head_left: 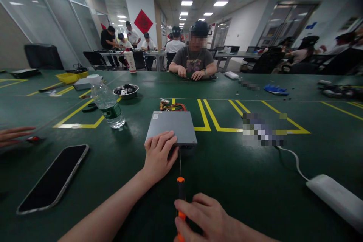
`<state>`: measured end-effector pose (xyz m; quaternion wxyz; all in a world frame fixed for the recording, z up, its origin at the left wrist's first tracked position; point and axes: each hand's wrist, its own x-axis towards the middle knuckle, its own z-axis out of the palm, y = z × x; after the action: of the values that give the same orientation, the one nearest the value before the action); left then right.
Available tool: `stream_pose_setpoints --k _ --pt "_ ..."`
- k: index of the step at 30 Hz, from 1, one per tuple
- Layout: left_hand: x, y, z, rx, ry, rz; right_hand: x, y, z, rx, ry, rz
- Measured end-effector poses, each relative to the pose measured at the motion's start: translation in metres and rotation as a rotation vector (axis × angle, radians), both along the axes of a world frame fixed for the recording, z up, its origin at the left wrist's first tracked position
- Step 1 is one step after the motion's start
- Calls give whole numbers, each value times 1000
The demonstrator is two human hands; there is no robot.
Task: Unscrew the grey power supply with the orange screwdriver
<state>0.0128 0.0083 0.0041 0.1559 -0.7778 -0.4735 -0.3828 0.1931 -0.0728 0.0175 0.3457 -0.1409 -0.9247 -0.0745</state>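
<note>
A grey metal computer power supply lies on the green table, its bundle of coloured cables at the far side. My left hand is closed over its near left corner, fingers on top and thumb at the front edge. In my right hand is a screwdriver with a black and orange handle. Its thin shaft points away from me and reaches the near side of the power supply. Where the tip meets the case, I cannot make out any screw.
A water bottle and a phone stand and lie to the left. Behind them is a metal bowl of small parts. On the right, a white power bank trails a cable. Another person works across the table; someone's hand shows far left.
</note>
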Motion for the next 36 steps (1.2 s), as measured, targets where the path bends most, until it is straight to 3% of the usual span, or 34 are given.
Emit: stream_pose_setpoints --k 8,16,22,28,33,36 --pt "1 -3 3 -43 3 11 0 -4 6 -34 -83 -40" --pt "6 -8 8 -78 2 47 1 -5 -3 14 2 -20" --pt "5 -7 6 -76 2 46 -2 -7 5 -74 -170 -44" --pt "4 -8 6 -58 -9 28 1 -5 -2 -3 -1 -29" --pt "3 -9 7 -55 -12 27 4 -6 7 -67 -161 -42" --pt "3 -9 7 -62 -13 23 3 -7 7 -48 -125 -36"
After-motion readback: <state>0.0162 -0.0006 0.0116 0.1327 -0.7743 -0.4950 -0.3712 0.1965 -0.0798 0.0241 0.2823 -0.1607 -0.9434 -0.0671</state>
